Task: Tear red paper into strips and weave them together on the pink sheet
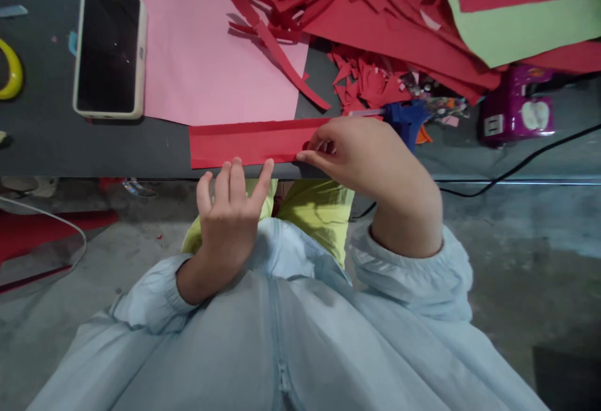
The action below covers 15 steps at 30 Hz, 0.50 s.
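A long strip of red paper (244, 143) lies along the table's front edge, with a crease running near its far side. My left hand (230, 201) rests its spread fingertips on the strip's near edge, left of the middle. My right hand (347, 148) pinches the strip's near edge toward its right end between thumb and fingers, and covers that end. Just beyond my right hand is a blue glue gun (406, 117), partly hidden behind it. A sheet of pink paper (201, 67) lies flat beyond the strip.
A phone (110, 54) lies at the left, partly on the pink sheet. Red paper pieces (385, 29) are heaped at the back right, with green paper (516, 29) on top. A purple box (519, 107) and a black cable (526, 157) are at the right, a yellow ring-shaped thing (12, 70) far left.
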Each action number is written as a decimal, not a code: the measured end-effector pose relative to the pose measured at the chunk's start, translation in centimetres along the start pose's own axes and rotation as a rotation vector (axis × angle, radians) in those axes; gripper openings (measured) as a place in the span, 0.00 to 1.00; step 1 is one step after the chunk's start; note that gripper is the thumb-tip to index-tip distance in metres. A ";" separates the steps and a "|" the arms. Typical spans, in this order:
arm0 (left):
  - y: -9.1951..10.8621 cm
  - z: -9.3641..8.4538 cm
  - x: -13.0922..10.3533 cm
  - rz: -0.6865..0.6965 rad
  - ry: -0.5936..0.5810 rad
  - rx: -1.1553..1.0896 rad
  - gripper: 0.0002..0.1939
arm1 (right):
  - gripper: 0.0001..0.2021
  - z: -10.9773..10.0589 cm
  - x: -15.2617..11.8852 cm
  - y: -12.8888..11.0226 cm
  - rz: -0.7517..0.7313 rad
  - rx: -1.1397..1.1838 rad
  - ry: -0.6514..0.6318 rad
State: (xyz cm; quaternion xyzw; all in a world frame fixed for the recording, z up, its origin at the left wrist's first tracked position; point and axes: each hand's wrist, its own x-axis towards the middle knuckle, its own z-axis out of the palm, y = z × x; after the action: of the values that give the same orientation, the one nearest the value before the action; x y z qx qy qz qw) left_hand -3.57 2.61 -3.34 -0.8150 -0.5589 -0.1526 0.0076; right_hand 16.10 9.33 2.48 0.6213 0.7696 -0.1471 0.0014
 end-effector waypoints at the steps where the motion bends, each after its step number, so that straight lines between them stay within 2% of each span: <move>1: 0.1 0.0 0.0 0.005 0.001 0.003 0.26 | 0.12 0.0 -0.2 0.2 0.000 0.001 0.011; 7: 0.7 0.5 0.4 0.117 0.048 -0.040 0.24 | 0.12 0.6 -0.7 -0.1 0.007 -0.025 0.040; 15: 0.8 0.7 0.8 0.139 0.071 0.036 0.22 | 0.11 0.8 -0.5 -0.5 0.049 -0.046 0.021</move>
State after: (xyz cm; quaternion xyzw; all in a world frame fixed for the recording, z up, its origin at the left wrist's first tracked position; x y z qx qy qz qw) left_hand -2.41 3.16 -3.64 -0.8456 -0.5032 -0.1702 0.0527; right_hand 15.56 8.58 1.92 0.6412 0.7574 -0.1229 0.0111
